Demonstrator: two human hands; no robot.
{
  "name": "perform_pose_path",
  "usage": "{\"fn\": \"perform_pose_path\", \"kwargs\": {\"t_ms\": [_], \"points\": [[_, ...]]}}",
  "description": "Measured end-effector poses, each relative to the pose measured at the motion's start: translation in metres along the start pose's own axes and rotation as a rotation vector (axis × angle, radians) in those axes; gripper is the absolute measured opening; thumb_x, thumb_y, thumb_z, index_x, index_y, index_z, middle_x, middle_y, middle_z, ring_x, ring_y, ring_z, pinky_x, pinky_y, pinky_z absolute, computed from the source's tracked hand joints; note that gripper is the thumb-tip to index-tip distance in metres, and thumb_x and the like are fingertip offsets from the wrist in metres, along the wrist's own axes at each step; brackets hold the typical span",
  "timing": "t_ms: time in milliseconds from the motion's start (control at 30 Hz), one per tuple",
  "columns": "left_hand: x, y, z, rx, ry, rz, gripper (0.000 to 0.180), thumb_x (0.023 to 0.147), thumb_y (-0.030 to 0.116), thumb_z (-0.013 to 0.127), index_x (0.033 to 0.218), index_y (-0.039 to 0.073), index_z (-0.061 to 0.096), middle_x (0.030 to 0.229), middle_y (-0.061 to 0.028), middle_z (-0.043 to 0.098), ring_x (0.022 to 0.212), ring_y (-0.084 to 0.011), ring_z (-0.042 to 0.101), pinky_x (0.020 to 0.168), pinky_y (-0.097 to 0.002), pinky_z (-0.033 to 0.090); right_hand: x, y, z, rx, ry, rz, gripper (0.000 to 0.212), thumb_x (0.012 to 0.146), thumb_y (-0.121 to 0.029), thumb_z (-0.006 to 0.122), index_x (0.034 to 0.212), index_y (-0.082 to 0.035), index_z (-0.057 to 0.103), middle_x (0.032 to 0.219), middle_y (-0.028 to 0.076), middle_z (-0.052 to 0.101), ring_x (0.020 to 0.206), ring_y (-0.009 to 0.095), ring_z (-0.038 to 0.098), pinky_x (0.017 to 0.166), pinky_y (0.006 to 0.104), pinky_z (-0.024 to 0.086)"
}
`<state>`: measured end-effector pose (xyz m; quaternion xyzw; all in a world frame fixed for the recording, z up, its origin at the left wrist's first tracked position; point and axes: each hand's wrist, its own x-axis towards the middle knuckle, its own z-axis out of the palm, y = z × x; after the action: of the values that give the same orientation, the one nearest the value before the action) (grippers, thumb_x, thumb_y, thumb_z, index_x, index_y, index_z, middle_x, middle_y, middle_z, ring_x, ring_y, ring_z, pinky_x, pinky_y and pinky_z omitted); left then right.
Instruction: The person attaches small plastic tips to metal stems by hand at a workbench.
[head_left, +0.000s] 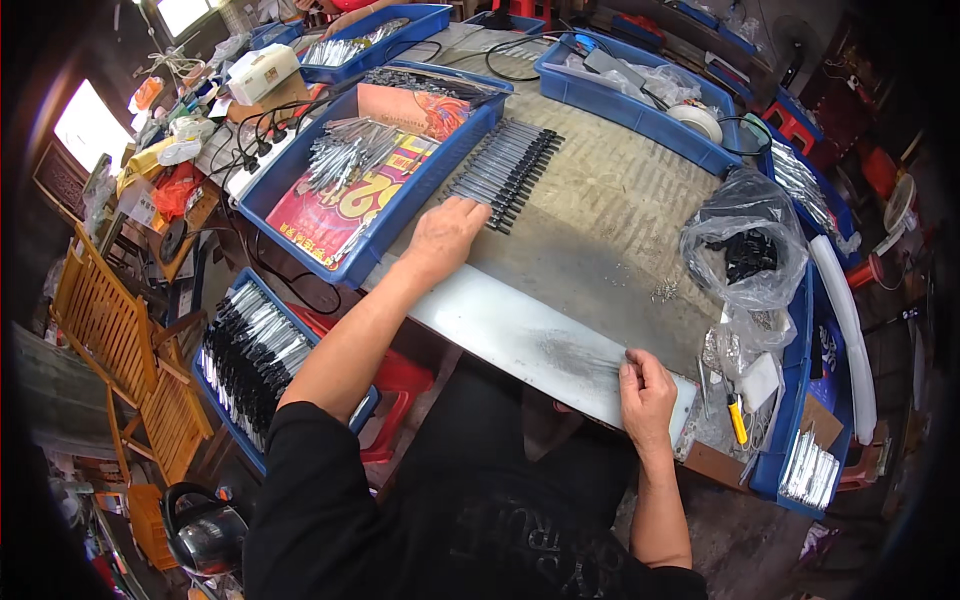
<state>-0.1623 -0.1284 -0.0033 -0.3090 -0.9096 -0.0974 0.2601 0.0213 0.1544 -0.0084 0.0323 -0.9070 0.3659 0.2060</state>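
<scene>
A row of slim clear-and-black pens (512, 170) lies side by side on the worn table, their black ends to the right. My left hand (445, 238) is at the near left end of that row, fingers curled together against the pens; what sits between the fingertips is hidden. Along the table's front edge lies a smooth white board (490, 310) with a grey smudge. Over the board's right end is my right hand (648, 395), thumb and fingers pinched together; anything between them is too small to make out. Tiny metallic bits (664, 290) are scattered on the table beyond it.
A blue tray (365, 265) with silvery parts stands left of my left hand. Below it is a blue crate of black-and-silver pens (255, 350). At right are a clear bag (745, 235) and a yellow-handled tool (737, 422). A blue bin (640, 105) stands at the back.
</scene>
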Motion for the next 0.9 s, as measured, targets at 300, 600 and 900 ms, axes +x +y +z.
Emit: {"fn": "perform_pose_path", "kwargs": {"t_ms": [300,600,900], "points": [[-0.008,-0.051,-0.077,-0.121,0.230,-0.305,0.013,0.075,0.004,0.059,0.088,0.002,0.057,0.085,-0.0167,0.059,0.080,-0.0305,0.058,0.069,-0.0366,0.046,-0.002,-0.001,-0.002,0.017,0.014,0.025,0.016,0.079,-0.010,0.058,0.089,0.002,0.059,0.073,0.013,0.060,0.067,0.027,0.057,0.065,0.0353,0.043],[-0.034,-0.118,-0.067,-0.311,-0.651,-0.717,0.019,0.068,0.012,0.064,0.080,-0.001,0.059,0.067,-0.0091,0.059,0.060,-0.0196,0.057,0.055,-0.0338,0.046,-0.004,0.000,0.000,0.020,-0.025,0.094,0.017,0.080,-0.010,0.057,0.091,0.003,0.059,0.081,0.015,0.061,0.073,0.028,0.058,0.070,0.0353,0.045],[-0.034,-0.121,-0.069,-0.197,-0.714,-0.733,0.026,0.071,0.021,0.069,0.078,-0.002,0.059,0.068,-0.0104,0.058,0.058,-0.0192,0.057,0.049,-0.0334,0.046,-0.006,0.003,-0.001,0.006,-0.011,0.101,0.016,0.079,-0.009,0.057,0.091,0.002,0.059,0.082,0.015,0.061,0.075,0.028,0.058,0.070,0.0354,0.045]]}}
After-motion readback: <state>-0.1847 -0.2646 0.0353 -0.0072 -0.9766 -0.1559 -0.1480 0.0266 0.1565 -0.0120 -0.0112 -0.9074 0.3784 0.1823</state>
